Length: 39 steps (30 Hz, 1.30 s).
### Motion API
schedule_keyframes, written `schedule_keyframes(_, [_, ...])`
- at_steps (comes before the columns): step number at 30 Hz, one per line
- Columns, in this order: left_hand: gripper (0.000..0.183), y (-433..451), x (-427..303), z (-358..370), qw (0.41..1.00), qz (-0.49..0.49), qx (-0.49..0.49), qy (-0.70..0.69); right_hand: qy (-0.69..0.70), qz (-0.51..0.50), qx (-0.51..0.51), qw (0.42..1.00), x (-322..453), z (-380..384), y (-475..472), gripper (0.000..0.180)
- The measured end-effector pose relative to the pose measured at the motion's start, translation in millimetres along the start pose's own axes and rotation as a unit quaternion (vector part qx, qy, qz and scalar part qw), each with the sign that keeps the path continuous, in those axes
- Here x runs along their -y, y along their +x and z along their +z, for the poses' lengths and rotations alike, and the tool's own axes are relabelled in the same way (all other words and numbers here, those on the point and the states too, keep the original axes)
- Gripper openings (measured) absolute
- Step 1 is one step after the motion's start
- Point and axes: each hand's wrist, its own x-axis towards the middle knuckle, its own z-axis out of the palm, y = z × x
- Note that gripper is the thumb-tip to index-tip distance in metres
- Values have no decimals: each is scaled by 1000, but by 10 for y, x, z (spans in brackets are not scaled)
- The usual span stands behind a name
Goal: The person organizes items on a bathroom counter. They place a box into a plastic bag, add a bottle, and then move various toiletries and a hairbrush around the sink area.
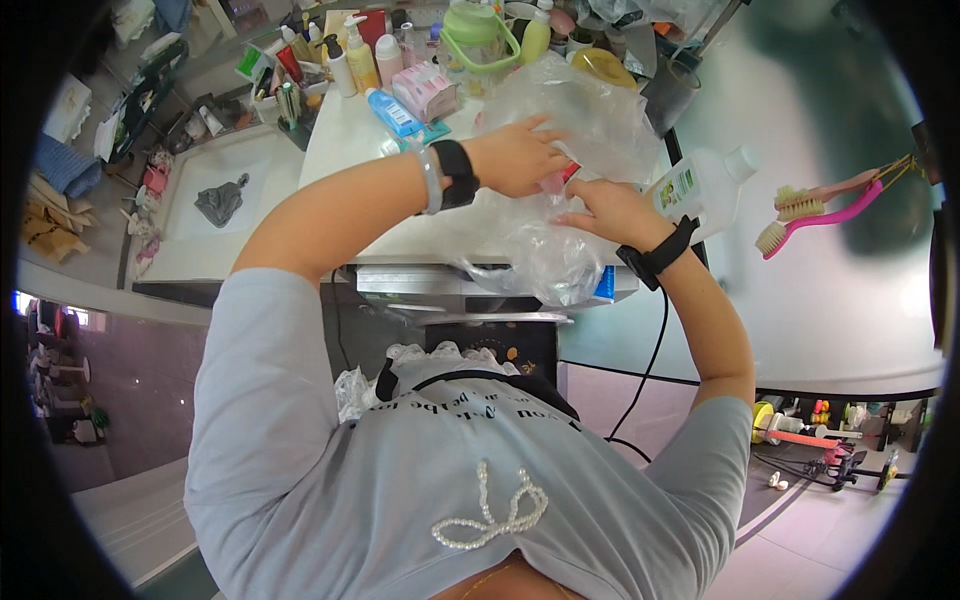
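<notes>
A large clear plastic bag point(574, 105) lies over the right part of the white countertop point(337, 150), and its crumpled lower part hangs over the front edge. My left hand point(521, 157) rests on the bag's gathered middle with fingers spread. My right hand point(611, 214) is just right of it, thumb and fingers at the gathered plastic; its exact grip is partly hidden. Between the hands shows a small red and pink piece point(559, 178), which I cannot identify. Close to my right wrist stands a translucent white plastic bottle point(705, 191) with a label.
Behind are a green-lidded jar point(476, 45), a pink packet point(424, 90), a blue tube point(394, 112) and pump bottles point(360, 64). A white sink point(180, 217) holding a grey cloth point(220, 201) is at left. Brushes point(825, 210) hang at right by a glass panel.
</notes>
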Motion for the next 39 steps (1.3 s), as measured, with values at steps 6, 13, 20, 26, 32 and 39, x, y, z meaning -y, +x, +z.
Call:
schedule_keyframes(6, [67,-521,277,4,956,-168,240,-33,-85,97,-20,991,-154,-99,-487,84])
schedule_keyframes(13, [81,-1457,306,-288,924,-191,330,-43,-160,242,-22,957,-342,-117,-494,109])
schedule_keyframes(20, [103,-1526,1,-541,913,-220,343,11,-174,274,-252,912,-431,-724,121,109])
schedule_keyframes(26, [67,-1112,-499,-296,949,-185,241,-86,-320,176,-232,901,-329,-767,124,75])
schedule_keyframes(32, [69,-906,-320,-466,982,-144,97,74,-87,-111,-154,978,618,-184,-64,72])
schedule_keyframes(39, [101,-1085,465,-467,911,-348,220,15,-96,-45,41,993,-4,487,-351,65])
